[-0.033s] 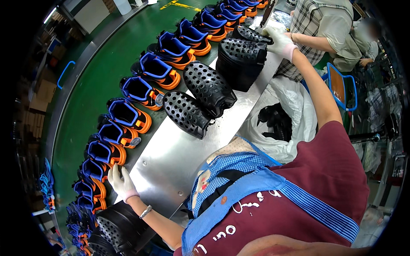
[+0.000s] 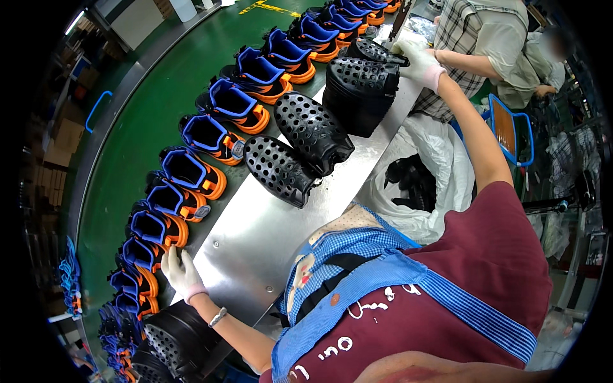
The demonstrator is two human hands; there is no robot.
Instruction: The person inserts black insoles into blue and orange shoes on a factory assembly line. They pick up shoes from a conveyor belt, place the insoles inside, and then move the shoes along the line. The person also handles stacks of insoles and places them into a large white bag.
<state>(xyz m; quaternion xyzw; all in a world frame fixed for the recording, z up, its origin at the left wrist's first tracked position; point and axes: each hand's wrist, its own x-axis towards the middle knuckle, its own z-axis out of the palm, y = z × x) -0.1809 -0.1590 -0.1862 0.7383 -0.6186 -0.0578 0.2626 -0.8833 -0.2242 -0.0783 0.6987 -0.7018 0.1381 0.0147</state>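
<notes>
My left hand (image 2: 183,273), in a white glove, is at the heel of a black shoe (image 2: 156,228) with blue lining and orange sole; its fingers are apart and stretched out. Farther right, my gloved right hand (image 2: 418,66) has its fingers closed at the end of a black perforated plastic shoe insert (image 2: 375,51). That piece lies beside a stack of similar inserts (image 2: 361,96). Two more inserts, one (image 2: 313,131) and another (image 2: 280,169), rest side by side on the metal shelf (image 2: 246,239). My right fingertips are partly hidden.
Shoes in a curved row, such as one (image 2: 258,73), stand on the green table (image 2: 137,108). A white bag (image 2: 447,153) with black pieces inside is by my right side. More black inserts (image 2: 182,341) lie at lower left. A co-worker (image 2: 485,38) stands at far right.
</notes>
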